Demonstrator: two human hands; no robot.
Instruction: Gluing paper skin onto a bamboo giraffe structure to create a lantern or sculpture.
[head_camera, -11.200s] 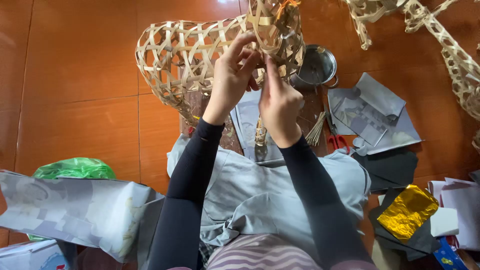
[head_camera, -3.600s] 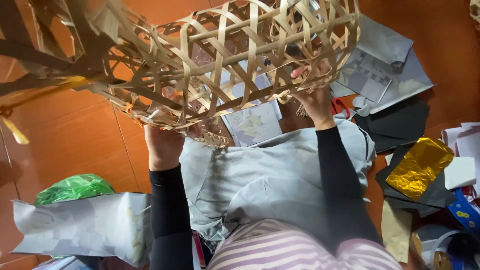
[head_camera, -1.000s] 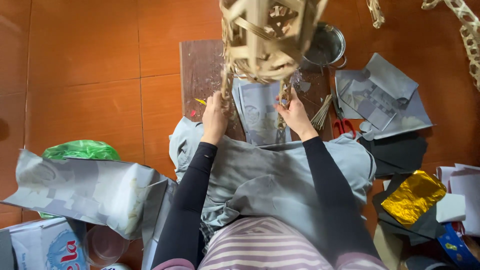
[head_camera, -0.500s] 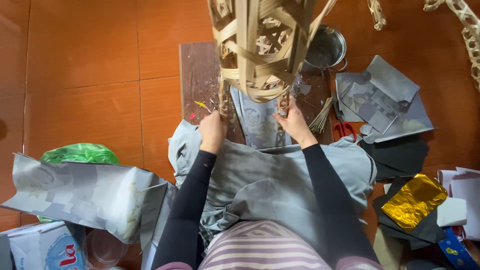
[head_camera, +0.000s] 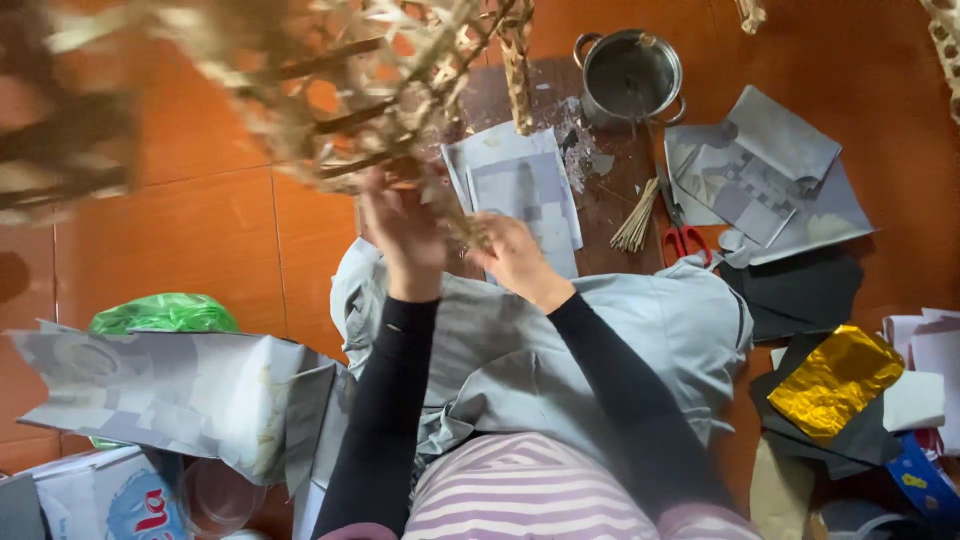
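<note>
A woven bamboo frame (head_camera: 330, 90), blurred by motion, fills the upper left and leans over to the left. My left hand (head_camera: 405, 235) grips its lower strips from below. My right hand (head_camera: 515, 255) holds a strip at the frame's bottom edge, just right of the left hand. Both arms wear black sleeves and rise from my lap, which is covered by a grey cloth (head_camera: 600, 340).
A steel pot (head_camera: 630, 75) stands at the top on a dark board (head_camera: 610, 190). Thin bamboo sticks (head_camera: 635, 225) and red-handled scissors (head_camera: 685, 240) lie beside newspaper sheets (head_camera: 760, 180). Gold foil (head_camera: 835, 380) on black paper is at right, a green bag (head_camera: 160, 315) and folded newspaper (head_camera: 170, 390) at left.
The bamboo frame has swung from upright above my hands over to the left and nearer the camera. Both hands shifted left with it, still gripping its bottom.
</note>
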